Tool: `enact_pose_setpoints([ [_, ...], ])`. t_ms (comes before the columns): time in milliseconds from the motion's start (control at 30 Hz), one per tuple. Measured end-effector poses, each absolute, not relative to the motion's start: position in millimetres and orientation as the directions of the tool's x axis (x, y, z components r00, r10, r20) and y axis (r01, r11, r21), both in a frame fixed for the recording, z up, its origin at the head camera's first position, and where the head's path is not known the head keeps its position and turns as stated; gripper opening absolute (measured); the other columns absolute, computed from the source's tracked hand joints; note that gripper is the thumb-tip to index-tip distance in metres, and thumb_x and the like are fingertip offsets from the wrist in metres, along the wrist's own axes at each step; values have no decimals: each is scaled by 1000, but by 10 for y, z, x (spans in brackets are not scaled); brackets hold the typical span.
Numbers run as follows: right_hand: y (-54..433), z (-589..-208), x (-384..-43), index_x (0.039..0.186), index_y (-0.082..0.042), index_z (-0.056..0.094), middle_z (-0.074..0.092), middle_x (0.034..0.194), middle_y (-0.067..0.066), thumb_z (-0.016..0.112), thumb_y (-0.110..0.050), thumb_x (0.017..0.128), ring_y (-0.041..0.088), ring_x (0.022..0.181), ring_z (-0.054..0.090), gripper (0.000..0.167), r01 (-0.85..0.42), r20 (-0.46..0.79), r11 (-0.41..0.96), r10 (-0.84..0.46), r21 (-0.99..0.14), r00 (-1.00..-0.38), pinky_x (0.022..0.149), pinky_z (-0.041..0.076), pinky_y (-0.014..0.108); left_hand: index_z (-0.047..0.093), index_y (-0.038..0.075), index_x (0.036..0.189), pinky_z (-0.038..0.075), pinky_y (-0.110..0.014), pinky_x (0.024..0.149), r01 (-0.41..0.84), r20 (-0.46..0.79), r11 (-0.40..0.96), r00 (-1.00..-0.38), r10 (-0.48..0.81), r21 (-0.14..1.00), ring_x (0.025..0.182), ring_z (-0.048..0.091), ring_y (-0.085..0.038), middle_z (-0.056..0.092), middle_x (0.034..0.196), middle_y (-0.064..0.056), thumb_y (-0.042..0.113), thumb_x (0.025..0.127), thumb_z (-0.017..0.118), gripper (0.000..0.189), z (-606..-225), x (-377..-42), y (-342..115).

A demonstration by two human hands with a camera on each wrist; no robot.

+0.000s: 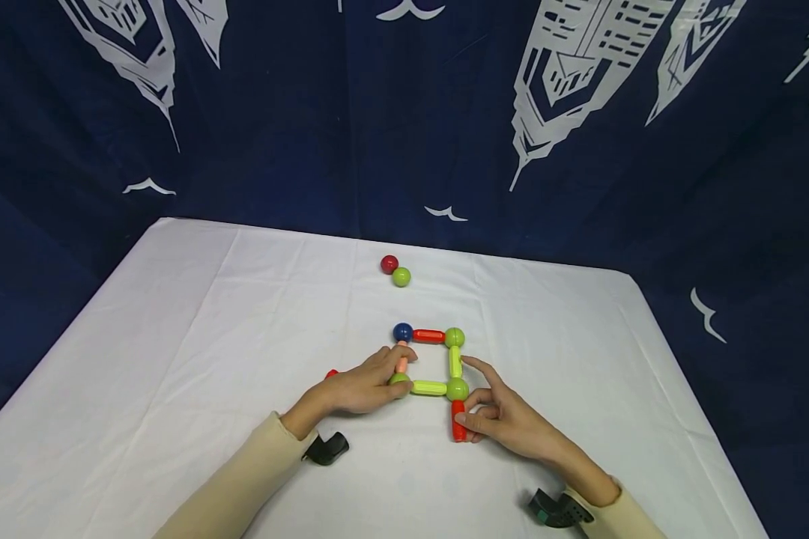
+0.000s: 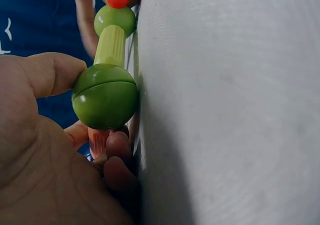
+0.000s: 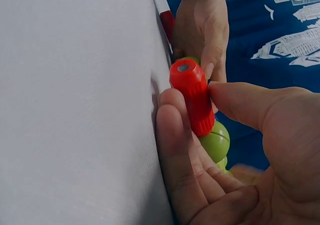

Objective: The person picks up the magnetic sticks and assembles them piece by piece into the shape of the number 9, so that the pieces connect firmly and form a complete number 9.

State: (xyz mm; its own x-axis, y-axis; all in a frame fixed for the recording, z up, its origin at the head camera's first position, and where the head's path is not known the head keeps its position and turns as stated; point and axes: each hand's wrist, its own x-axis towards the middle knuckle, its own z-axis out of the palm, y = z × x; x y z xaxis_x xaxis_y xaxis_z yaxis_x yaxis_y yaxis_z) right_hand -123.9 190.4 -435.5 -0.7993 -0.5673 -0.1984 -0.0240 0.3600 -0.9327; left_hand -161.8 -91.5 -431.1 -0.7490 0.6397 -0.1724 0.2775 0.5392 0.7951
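The left hand [image 1: 360, 387] I'm watching grips the toy square [image 1: 429, 388] at its near-left corner, while the right hand [image 1: 505, 419] pinches the red rod [image 1: 458, 423] at its near-right corner, a red ball [image 1: 389, 264] and green ball [image 1: 401, 277] lying beyond it.

Backdrop [image 1: 377, 142]: it was dark blue and hung behind the counter [image 1: 276, 314].
Print: white buildings [image 1: 573, 71] pointed downward, with small white birds [image 1: 438, 212] among them.
Covering: a white cloth [image 1: 553, 322], lightly creased, lay over the counter.
Light: it was soft.
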Motion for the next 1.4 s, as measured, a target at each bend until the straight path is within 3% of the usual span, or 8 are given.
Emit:
enact_pose_setpoints([
  [233, 1941, -4392, -1279, 150, -9, 38, 63, 100, 19, 68, -13, 96, 18, 69, 71, 62, -19, -204, 346, -594, -938, -778, 68, 60, 35, 37, 17, 143, 40, -42, 98, 258, -209, 555, -738, 641, 791, 113, 46, -19, 48, 121, -7, 30, 102, 53, 46, -4279, -1644, -916],
  [400, 1949, -4419, -1268, 150, -10, 38, 63, 100, 18, 69, -14, 95, 18, 70, 71, 63, -10, -214, 355, -585, -935, -782, 68, 59, 34, 33, 17, 152, 43, -37, 87, 258, -224, 579, -743, 630, 773, 97, 50, -18, 49, 111, -5, 35, 102, 54, 58, -4202, -1656, -966],
  [567, 1909, -4441, -1264, 150, -11, 37, 63, 100, 19, 69, -14, 95, 18, 71, 71, 64, -17, -204, 342, -600, -940, -774, 69, 60, 34, 42, 13, 148, 44, -32, 80, 291, -150, 584, -794, 590, 758, 88, 51, -16, 52, 106, -4, 28, 102, 57, 51, -4092, -1730, -1071],
  [833, 1885, -4432, -1282, 150, -12, 37, 62, 100, 18, 69, -14, 95, 18, 70, 71, 64, -5, -218, 351, -593, -937, -775, 68, 60, 34, 49, 8, 142, 45, -28, 72, 288, -41, 561, -865, 501, 776, 75, 55, -16, 62, 99, -7, 24, 100, 60, 46, -3965, -2179, -1106],
  [1067, 1912, -4417, -1299, 149, -11, 37, 62, 99, 17, 70, -14, 95, 19, 70, 70, 64, -8, -222, 362, -590, -932, -777, 68, 60, 34, 54, 11, 139, 46, -28, 69, 153, -46, 441, -911, 409, 884, 77, 62, -31, 62, 96, -13, 24, 103, 58, 38, -4075, -2628, -1035],
  [1267, 1926, -4419, -1297, 148, -11, 38, 62, 98, 17, 70, -13, 94, 18, 69, 70, 63, -10, -223, 366, -589, -931, -777, 68, 60, 33, 55, 12, 137, 40, -24, 63, 125, -44, 451, -938, 345, 884, 66, 50, -16, 55, 82, -5, 18, 101, 59, 36, -4229, -2876, -985],
  [1400, 1927, -4416, -1302, 149, -11, 37, 61, 99, 17, 70, -13, 94, 19, 70, 71, 64, -5, -224, 361, -589, -932, -776, 69, 60, 34, 55, 12, 136, 34, -23, 62, 119, -36, 486, -954, 298, 866, 66, 43, -11, 48, 78, 0, 14, 99, 62, 38, -4260, -2964, -972],
])
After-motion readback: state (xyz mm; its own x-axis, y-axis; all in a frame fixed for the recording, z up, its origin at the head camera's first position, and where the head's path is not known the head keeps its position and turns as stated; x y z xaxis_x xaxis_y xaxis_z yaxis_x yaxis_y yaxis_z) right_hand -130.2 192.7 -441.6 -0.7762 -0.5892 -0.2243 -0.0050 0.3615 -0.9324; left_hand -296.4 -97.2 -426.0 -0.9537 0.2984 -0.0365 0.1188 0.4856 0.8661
